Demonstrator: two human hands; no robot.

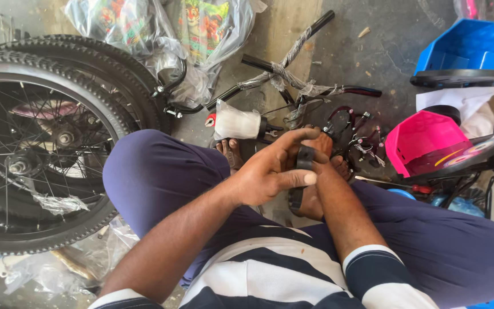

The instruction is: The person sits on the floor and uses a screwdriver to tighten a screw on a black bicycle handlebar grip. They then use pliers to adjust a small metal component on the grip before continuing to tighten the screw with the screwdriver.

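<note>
Part: small black curved plastic piece (pixel 305 157), upright
Place: pinched between both hands, above the crossed legs

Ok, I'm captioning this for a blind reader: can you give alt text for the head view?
A seated person's left hand and right hand meet over a sandalled foot, the left fingers on a small black part. Around lie bicycle wheels, wrapped handlebars and pink and blue baskets.
</note>
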